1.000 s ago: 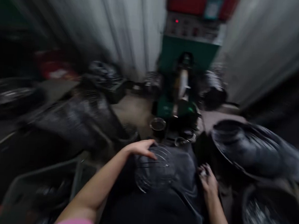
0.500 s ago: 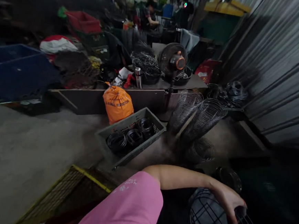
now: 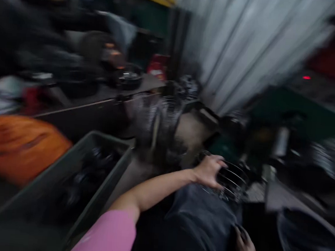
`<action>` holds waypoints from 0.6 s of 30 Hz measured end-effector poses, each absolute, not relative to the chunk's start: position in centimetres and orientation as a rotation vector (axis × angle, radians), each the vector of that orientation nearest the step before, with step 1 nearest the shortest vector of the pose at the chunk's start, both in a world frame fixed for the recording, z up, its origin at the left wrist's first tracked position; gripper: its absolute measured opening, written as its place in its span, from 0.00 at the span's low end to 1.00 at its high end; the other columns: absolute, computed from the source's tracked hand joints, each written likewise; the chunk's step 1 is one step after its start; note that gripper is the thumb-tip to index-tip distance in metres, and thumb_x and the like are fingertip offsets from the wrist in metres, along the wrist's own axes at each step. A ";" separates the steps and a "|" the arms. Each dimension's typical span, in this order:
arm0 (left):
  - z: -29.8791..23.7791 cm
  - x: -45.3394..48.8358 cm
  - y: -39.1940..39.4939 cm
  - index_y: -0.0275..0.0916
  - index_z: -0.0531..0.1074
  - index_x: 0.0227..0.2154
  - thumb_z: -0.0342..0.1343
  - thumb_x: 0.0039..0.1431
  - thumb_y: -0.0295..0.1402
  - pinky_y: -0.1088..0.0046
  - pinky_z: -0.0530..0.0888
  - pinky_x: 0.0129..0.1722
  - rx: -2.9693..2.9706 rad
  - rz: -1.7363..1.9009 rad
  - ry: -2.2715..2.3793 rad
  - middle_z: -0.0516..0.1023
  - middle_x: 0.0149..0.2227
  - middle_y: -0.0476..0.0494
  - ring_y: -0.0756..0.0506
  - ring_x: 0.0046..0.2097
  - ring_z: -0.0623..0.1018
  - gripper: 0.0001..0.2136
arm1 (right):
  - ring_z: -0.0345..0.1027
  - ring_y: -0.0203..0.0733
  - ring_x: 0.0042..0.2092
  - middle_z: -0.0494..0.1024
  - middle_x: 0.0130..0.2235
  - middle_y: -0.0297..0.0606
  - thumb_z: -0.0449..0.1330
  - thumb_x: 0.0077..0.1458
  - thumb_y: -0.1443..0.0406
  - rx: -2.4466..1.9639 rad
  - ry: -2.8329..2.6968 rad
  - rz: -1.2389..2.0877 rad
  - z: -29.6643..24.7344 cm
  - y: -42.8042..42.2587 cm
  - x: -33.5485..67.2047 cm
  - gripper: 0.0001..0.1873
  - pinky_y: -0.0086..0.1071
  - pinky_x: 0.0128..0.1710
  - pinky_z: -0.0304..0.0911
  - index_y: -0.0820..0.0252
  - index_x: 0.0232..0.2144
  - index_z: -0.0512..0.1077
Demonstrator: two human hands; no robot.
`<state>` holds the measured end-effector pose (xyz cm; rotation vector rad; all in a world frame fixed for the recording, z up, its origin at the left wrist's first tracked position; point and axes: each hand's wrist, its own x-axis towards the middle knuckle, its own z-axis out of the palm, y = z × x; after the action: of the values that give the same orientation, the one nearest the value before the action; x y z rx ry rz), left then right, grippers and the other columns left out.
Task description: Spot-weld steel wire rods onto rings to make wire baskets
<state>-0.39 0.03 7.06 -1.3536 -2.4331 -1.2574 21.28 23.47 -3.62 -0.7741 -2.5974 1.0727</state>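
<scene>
My left hand (image 3: 208,171) reaches forward over my lap, its thumb and fingers around the left side of a round wire rack (image 3: 234,181). Curved metal wires run out to the right from between the fingers; blur hides the exact grip. Low in the view, my right hand (image 3: 246,249) is curled beside the dark cloth (image 3: 204,213) over my lap. Something dark shows at its fingertips, too smeared to name.
To the left stand a grey-green crate (image 3: 93,185) with dark wire coils and an orange bag (image 3: 23,145). Tall wire coils (image 3: 168,114) stand ahead, near a corrugated wall (image 3: 220,40). A dark round tub (image 3: 306,241) sits at the right.
My view has swung right, so the crate and orange bag now lie farther left. My left hand, earlier bent down over the wire rack, is at its left side. My right hand has come into view.
</scene>
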 end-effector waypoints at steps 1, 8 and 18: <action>6.7 -0.9 0.8 0.29 0.68 0.46 0.68 0.30 0.42 0.59 0.62 0.56 -1.320 -1.306 -2.434 0.65 0.53 0.28 0.35 0.55 0.65 0.36 | 0.70 0.48 0.38 0.76 0.36 0.43 0.58 0.48 0.48 -0.861 -2.543 1.123 -3.4 23.6 20.9 0.17 0.38 0.35 0.67 0.52 0.32 0.72; 5.5 -2.5 6.6 0.37 0.67 0.45 0.67 0.32 0.36 0.57 0.62 0.56 -1.390 -1.137 -2.476 0.64 0.53 0.37 0.36 0.56 0.64 0.32 | 0.66 0.39 0.31 0.73 0.28 0.31 0.64 0.37 0.63 -0.646 -2.480 1.383 6.0 24.0 16.8 0.16 0.31 0.32 0.62 0.57 0.33 0.69; 5.6 -0.8 10.2 0.38 0.66 0.45 0.64 0.35 0.36 0.55 0.61 0.55 -1.596 -0.905 -2.465 0.65 0.53 0.34 0.34 0.56 0.64 0.29 | 0.59 0.35 0.26 0.67 0.23 0.27 0.58 0.37 0.72 -0.631 -2.488 1.087 6.2 23.5 10.4 0.09 0.26 0.26 0.53 0.56 0.25 0.64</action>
<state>-0.75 10.22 5.55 -1.5963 -2.4649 -0.9054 10.35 23.54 6.20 -0.6308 -2.4885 1.0874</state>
